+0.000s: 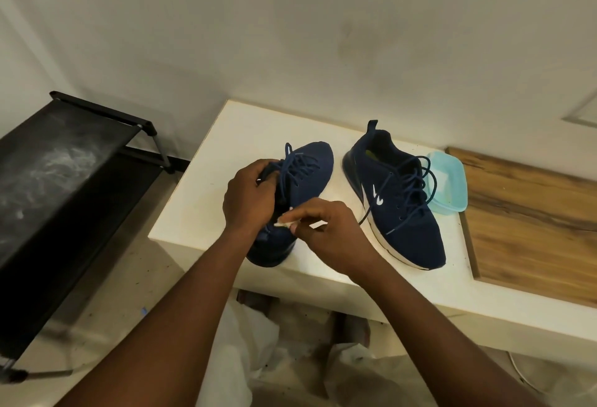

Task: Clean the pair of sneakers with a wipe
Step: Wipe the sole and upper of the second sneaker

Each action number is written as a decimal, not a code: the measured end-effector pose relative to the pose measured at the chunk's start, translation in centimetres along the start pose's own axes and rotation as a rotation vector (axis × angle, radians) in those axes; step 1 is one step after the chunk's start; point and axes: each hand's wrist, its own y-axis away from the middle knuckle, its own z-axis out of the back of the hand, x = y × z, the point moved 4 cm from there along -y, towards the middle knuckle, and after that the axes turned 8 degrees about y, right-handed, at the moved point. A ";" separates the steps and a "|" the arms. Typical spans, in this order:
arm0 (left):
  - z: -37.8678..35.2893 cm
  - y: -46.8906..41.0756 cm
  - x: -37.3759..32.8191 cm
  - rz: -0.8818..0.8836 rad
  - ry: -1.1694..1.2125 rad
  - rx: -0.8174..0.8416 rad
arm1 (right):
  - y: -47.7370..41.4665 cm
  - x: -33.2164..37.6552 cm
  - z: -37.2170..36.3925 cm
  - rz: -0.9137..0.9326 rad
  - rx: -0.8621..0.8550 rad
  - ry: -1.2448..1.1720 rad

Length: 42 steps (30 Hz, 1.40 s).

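Head view: the left hand (250, 198) grips one navy sneaker (311, 167) at the front edge of the white bench (193, 213). The right hand (326, 232) pinches a wipe (286, 223) against it. The other sneaker (405, 213) rests beside a blue container (450, 187).

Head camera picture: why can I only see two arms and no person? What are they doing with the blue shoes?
The camera sits on the person's head and looks down, so you see only their arms, as if through their eyes. The left hand grips one blue sneaker near its laces, at the front edge of a white table. The right hand pinches a small white wipe against that shoe. The other sneaker stands on the table. Beside it is a light blue plastic box, at the edge of a wooden board. A black rack stands to the left.
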 end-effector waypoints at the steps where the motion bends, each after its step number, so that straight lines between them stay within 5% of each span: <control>1: -0.1 0.0 0.1 0.001 -0.003 0.005 | 0.0 0.2 0.1 0.031 -0.006 0.012; 7: -0.1 0.0 0.2 0.003 0.006 0.007 | -3.2 -4.9 1.1 -0.208 -0.271 0.178; 13: -0.3 -0.2 0.3 -0.004 0.038 0.023 | -3.3 -1.8 0.4 0.085 -0.211 0.133; 18: -0.5 0.0 0.4 -0.006 0.100 0.071 | -6.9 -7.7 2.9 -0.262 -0.366 0.163; 27: -1.0 -0.3 0.7 0.005 0.066 0.139 | -11.0 -7.6 4.2 -0.182 -0.247 0.254; 32: -1.0 -0.3 0.7 0.010 0.041 0.127 | -14.3 -6.3 3.6 -0.170 -0.095 0.603; 38: -0.8 -0.3 0.7 0.007 0.022 0.097 | -15.5 -4.3 4.6 -0.093 0.179 0.325; 42: -0.9 -0.2 0.7 0.011 0.009 0.096 | -16.8 -6.2 5.0 -0.112 0.088 0.665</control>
